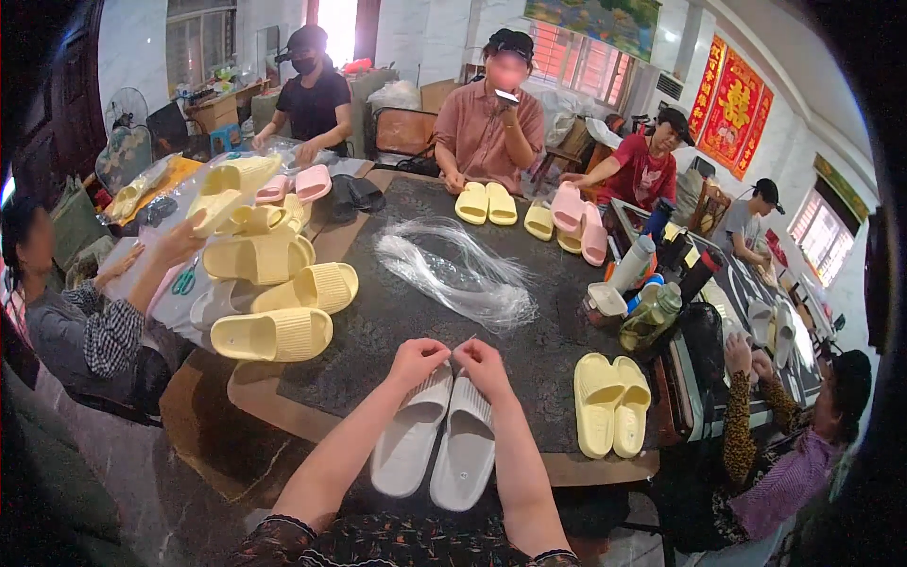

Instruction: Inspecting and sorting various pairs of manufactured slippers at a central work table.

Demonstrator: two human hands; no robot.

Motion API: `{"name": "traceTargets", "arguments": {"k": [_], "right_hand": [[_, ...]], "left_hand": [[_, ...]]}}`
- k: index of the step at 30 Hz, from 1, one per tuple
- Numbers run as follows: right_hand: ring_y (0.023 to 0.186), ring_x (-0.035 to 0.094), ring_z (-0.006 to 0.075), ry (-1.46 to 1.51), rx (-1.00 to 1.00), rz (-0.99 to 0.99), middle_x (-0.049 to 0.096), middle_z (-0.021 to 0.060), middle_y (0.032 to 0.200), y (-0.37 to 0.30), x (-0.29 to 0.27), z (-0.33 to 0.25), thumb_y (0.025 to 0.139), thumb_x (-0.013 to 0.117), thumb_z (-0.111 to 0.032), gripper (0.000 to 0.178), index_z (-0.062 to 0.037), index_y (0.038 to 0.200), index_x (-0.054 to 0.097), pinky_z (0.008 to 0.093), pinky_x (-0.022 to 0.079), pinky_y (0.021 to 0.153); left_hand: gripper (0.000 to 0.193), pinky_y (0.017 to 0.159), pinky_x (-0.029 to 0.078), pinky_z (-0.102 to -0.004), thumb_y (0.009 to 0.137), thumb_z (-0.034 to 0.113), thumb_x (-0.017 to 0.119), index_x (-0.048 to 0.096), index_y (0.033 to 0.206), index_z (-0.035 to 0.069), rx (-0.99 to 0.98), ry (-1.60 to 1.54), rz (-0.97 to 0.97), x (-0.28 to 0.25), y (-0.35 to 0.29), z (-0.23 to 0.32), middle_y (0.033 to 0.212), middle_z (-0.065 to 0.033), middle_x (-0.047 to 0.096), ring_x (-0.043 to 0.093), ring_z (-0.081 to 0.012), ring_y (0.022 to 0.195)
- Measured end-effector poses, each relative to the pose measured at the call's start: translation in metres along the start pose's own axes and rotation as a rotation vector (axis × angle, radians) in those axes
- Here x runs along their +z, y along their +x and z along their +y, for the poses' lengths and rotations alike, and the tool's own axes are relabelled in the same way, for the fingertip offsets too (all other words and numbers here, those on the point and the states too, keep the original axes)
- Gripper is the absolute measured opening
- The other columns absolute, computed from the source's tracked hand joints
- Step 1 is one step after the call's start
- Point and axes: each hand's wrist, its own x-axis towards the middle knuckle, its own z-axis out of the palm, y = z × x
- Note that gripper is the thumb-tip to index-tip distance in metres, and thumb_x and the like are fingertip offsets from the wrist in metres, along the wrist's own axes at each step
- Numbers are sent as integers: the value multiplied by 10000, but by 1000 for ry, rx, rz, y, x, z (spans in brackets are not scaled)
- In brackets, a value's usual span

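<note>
A pair of grey slide slippers (460, 463) lies side by side at the table's near edge, heels toward me. Over the front of the left slipper, my left hand (421, 363) is closed in a pinch. My right hand (482, 369) pinches close beside it, above the right slipper's strap. Whatever lies between the fingertips is too thin to make out. Beyond my hands, a loose bundle of clear plastic strands (453, 274) spreads on the dark table cover (354, 331).
Several yellow slippers (272, 335) are lined up at the left. A yellow pair (612, 406) rests at the right, near bottles (652, 317). Pink slippers (593, 233) and another yellow pair (486, 203) lie at the far side. Several people work around the table.
</note>
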Motion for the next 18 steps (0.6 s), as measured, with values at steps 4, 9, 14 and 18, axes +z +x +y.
{"name": "traceTargets", "arguments": {"k": [4, 9, 14, 18], "right_hand": [[694, 535, 58, 18, 11, 19, 613, -16, 786, 4, -4, 10, 852, 653, -128, 112, -28, 894, 623, 219, 440, 634], [714, 581, 83, 19, 36, 26, 647, 8, 784, 2, -6, 8, 826, 672, -154, 146, -24, 889, 651, 251, 472, 643], [706, 538, 67, 63, 82, 87, 615, -11, 772, -1, -4, 0, 829, 670, -136, 119, -34, 889, 656, 227, 439, 646], [712, 551, 69, -7, 28, 13, 628, -10, 771, -4, 0, -12, 824, 676, -140, 122, -31, 877, 660, 229, 441, 645]], "left_hand": [[200, 652, 495, -274, 793, 200, 694, 715, 900, 32, 13, -5, -12, 1, 3, -5, 771, -56, 694, 631, -117, 697], [190, 643, 485, -269, 803, 187, 681, 707, 901, 27, -8, 14, -1, 1, -2, 8, 759, -43, 686, 609, -99, 683], [176, 632, 469, -247, 806, 177, 685, 708, 882, 20, 1, -49, 3, 2, -1, 2, 720, -25, 668, 579, -77, 667], [174, 638, 480, -260, 809, 180, 672, 707, 887, 29, 14, -46, -9, -2, 2, -13, 736, -35, 673, 594, -82, 674]]}}
